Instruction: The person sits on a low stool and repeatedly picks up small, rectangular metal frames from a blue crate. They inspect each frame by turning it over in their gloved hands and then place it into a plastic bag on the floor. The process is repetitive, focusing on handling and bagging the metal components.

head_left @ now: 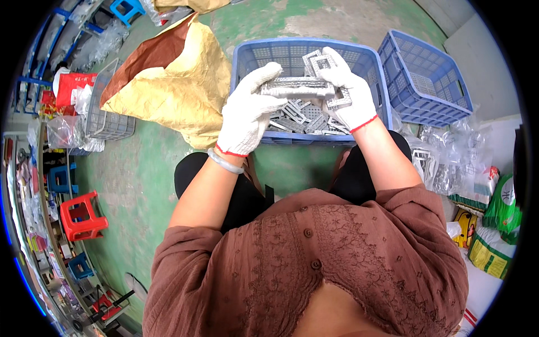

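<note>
Both of my hands wear white knit gloves with red cuffs. My left hand [247, 109] and my right hand [349, 90] together grip a stack of flat grey metal frames [297, 87], held level between them above a blue plastic crate [370, 64]. My right hand also pinches a few more frames against the stack's right end. The crate holds several loose grey metal frames [300, 119] of the same kind. A pale bangle sits on my left wrist.
A second blue crate [426, 76] stands to the right. A large brown paper sack [174, 84] lies open to the left beside a grey basket [106, 121]. Clear bags of metal parts [449, 160] sit at right. Red and blue stools [81, 216] stand at left on the green floor.
</note>
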Demonstrator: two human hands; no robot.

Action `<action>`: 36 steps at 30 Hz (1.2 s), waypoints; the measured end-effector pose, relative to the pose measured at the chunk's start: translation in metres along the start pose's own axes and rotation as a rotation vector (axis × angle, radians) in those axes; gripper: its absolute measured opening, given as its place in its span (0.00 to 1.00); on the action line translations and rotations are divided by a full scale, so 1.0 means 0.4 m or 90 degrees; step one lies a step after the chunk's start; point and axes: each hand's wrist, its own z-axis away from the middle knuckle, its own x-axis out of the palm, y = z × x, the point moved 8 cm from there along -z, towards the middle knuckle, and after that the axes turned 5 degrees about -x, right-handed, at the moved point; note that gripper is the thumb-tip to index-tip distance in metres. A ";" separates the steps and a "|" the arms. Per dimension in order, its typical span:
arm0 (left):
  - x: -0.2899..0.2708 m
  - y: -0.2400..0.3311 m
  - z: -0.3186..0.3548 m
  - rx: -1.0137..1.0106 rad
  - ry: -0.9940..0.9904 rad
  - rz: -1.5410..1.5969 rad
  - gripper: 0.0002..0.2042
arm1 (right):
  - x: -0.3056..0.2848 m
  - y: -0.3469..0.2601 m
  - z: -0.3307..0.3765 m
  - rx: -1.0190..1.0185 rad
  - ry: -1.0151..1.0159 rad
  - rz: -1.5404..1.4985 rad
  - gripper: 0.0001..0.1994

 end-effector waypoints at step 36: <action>-0.356 0.547 -0.129 0.119 0.555 -0.925 0.34 | 0.017 -0.027 -0.036 0.032 -0.109 -0.110 0.20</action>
